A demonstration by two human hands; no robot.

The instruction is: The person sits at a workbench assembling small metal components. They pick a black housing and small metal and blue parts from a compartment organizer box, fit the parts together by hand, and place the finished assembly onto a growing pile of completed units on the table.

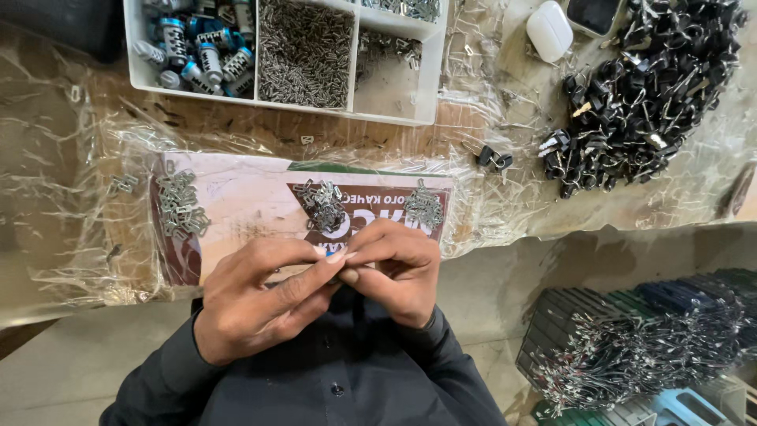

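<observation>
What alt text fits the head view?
Both hands, left hand and right hand, pinch something small together over a printed card strewn with metal clips. Behind sit a white parts tray and black clips.

A white compartment tray (430, 75) of small metal parts, a heap of black clips (646, 95) and a white earbud case (550, 30) on the plastic-covered bench (71, 197).

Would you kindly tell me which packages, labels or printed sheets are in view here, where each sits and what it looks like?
Printed card: flat under the clear plastic, just beyond the hands; pale rectangle with dark red panels and a green top edge.
Labelled small cylinders: left compartment of the white tray, top of view; grey and white with blue bands.
White case: top right, beside the black clip pile; rounded, plain, no label visible.
</observation>
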